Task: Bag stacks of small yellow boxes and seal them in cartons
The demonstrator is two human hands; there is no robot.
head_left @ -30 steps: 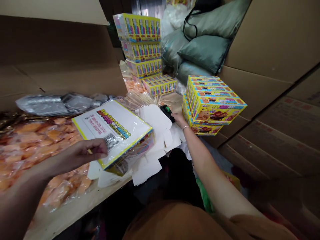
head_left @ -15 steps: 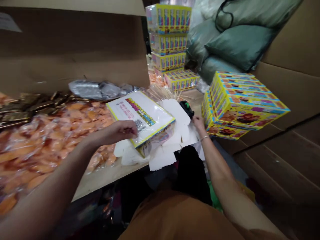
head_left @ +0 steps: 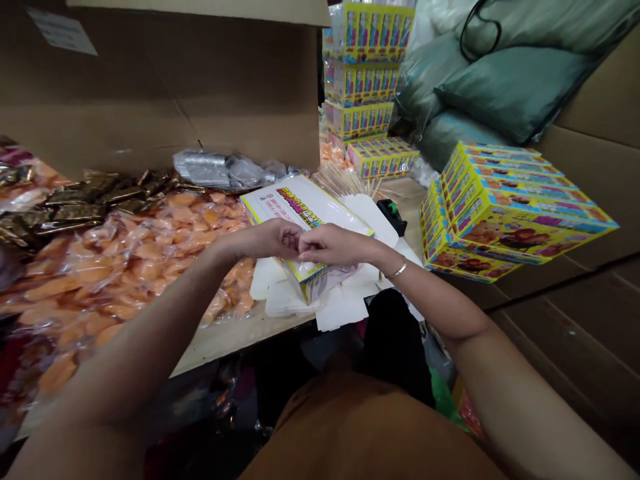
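Note:
A white-topped box with a yellow edge and colourful lettering lies on the table, on flattened white cartons. Over its near part my left hand and my right hand meet, fingertips close together or touching. Both have curled fingers; whatever they may pinch is too small or hidden to make out. To the right of the box stands a black tape dispenser with a green centre.
Orange wrapped pieces cover the left of the table, with brown-gold packets and silver packets behind. A large cardboard box stands at the back. Yellow display boxes are stacked behind and at right.
My right hand has moved left from beside the tape dispenser to meet my left hand over the box. The camera view has shifted slightly left.

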